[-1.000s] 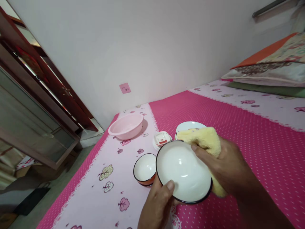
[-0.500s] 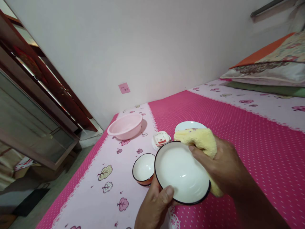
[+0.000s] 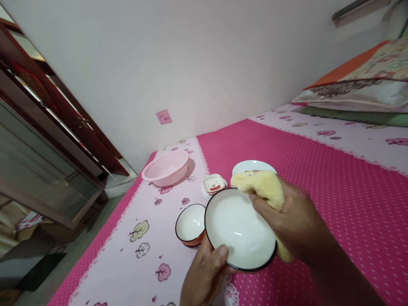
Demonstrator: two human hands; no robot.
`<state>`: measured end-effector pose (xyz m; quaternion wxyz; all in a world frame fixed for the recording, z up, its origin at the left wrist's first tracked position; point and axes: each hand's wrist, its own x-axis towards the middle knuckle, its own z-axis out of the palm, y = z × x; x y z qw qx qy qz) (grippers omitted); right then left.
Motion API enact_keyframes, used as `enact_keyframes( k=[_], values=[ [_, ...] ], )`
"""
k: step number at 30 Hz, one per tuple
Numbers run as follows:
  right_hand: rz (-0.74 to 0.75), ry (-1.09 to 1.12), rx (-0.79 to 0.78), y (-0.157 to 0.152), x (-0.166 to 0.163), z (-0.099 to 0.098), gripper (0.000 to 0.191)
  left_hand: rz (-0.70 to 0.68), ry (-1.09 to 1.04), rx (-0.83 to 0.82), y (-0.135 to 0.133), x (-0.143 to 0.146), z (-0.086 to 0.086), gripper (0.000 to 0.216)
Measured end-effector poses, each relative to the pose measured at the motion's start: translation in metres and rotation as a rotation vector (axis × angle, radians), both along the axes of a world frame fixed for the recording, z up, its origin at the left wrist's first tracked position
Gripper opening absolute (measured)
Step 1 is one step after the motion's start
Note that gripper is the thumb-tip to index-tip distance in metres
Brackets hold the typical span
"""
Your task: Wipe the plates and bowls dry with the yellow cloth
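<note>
Left hand (image 3: 204,276) pinches the bowl (image 3: 237,227) by its rim, right hand (image 3: 296,225) grips the cloth (image 3: 261,187) against it; a steady tilt probably helps

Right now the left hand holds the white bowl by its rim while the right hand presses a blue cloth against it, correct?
Not quite: the head view shows the cloth is yellow, not blue. The left hand does hold the white bowl by its rim while the right hand presses the cloth against it.

Left hand (image 3: 204,276), right hand (image 3: 293,225) bare; right forearm (image 3: 344,280) bare to frame edge; nails short, plain.
</note>
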<state>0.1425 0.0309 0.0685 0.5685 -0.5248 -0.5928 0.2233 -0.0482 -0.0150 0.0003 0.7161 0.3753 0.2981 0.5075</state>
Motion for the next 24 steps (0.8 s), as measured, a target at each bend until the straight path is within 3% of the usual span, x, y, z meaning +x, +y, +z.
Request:
enact_keyframes(
  k=[8, 16, 20, 24],
  values=[
    [-0.001, -0.019, -0.010, 0.003, 0.001, -0.004, 0.021, -0.018, 0.029, 0.019, 0.003, -0.001, -0.006, 0.082],
    [-0.004, -0.014, -0.043, 0.005, 0.003, -0.005, 0.017, -0.026, -0.008, 0.021, 0.003, -0.001, -0.003, 0.087],
    [-0.001, 0.002, -0.052, 0.006, 0.010, -0.003, 0.021, 0.001, -0.034, -0.011, 0.006, 0.010, -0.006, 0.084],
    [-0.193, 0.073, -0.033, 0.005, 0.021, 0.002, 0.030, -0.070, -0.114, -0.152, 0.014, 0.041, -0.024, 0.069]
  ],
)
